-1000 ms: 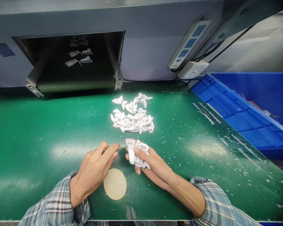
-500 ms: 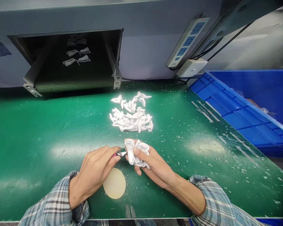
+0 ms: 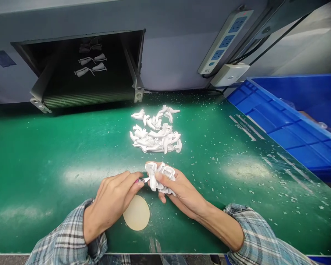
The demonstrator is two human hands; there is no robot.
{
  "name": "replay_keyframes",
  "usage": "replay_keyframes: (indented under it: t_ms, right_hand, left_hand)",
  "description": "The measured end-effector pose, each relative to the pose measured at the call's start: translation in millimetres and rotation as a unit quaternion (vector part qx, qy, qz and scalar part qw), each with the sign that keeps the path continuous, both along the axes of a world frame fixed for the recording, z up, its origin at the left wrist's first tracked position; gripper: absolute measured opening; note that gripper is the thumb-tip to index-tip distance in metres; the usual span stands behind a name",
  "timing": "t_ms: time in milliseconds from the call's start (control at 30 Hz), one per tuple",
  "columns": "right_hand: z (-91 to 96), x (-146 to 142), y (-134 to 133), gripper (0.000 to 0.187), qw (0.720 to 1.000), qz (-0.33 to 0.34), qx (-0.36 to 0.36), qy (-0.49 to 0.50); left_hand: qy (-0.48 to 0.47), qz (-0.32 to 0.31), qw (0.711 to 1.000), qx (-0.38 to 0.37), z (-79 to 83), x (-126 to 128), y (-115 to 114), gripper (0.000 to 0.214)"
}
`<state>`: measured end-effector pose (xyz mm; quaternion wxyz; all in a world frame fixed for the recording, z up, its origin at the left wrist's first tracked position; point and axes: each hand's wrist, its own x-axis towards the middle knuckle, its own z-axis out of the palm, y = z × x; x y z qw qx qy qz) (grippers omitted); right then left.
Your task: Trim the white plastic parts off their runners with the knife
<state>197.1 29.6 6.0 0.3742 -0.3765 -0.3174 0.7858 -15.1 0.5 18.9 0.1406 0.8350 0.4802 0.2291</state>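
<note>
- Left hand [image 3: 113,197] has turned since a second ago: the pink end of its small blade [image 3: 141,180] now shows, and the metal reaches the leftmost held piece.
- That hand is closed round the blade, thumb and forefinger pinching it; the tip lies at the piece's left edge, though I cannot tell whether it cuts in.
- Right hand [image 3: 184,189] is clamped on a bunch of white plastic pieces [image 3: 152,178], thumb pressed over them, just beside the left fingertips and above the table.
- Directly beyond the hands, a pile of white parts [image 3: 156,141] lies on the green table [image 3: 57,151], with a looser cluster [image 3: 157,119] behind it.
- Partly under the left hand rests a pale round disc [image 3: 136,213].
- Farther back, a conveyor [image 3: 91,97] juts from a grey housing [image 3: 171,62], carrying more white parts [image 3: 91,69].
- To the right stands a blue crate [image 3: 287,119]; a power strip [image 3: 226,42] is fixed to the housing.
</note>
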Motion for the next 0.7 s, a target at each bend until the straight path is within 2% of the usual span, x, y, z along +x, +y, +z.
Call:
replay_keyframes:
  t_ms: [133,267,367,433,500,567,600,667,700]
  right_hand:
    - [-0.6,-3.5,-2.5,0.049,1.000,-0.001,-0.015,0.005]
    - [-3.0,-6.6,-5.5,0.056,0.999,0.007,-0.050,0.019]
    - [-5.2,-7.1,-6.4,0.056,0.997,0.033,-0.060,0.026]
    - [-5.8,-6.6,-6.5,0.055,0.998,0.018,-0.054,0.021]
    - [-5.6,-5.9,-6.7,0.054,0.999,-0.008,-0.048,0.015]
    - [-4.9,-5.3,-7.2,0.050,0.999,-0.023,-0.039,0.013]
    - [-4.5,-5.1,-7.6,0.048,0.999,-0.024,-0.032,0.013]
    - [-3.8,-4.8,-8.1,0.044,1.000,-0.016,-0.014,0.020]
    - [-3.6,-4.9,-8.2,0.041,1.000,-0.007,-0.008,0.027]
  left_hand:
    - [0.031,0.038,0.996,0.079,-1.7,3.7,-1.7,0.026]
    - [0.074,0.102,0.977,0.174,0.2,0.4,0.7,0.021]
    - [0.013,0.141,0.973,0.179,2.2,-4.8,2.3,0.019]
    - [-0.068,0.135,0.984,0.093,1.5,-3.9,0.7,0.015]
    - [-0.155,0.114,0.979,-0.062,-0.2,1.4,-2.0,0.013]
    - [-0.242,0.105,0.943,-0.202,-1.2,7.9,-3.7,0.018]
    - [-0.283,0.103,0.921,-0.246,-0.9,10.3,-3.5,0.019]
    - [-0.337,0.110,0.894,-0.273,1.4,12.2,-1.3,0.016]
    - [-0.345,0.116,0.893,-0.264,3.1,11.5,0.3,0.013]
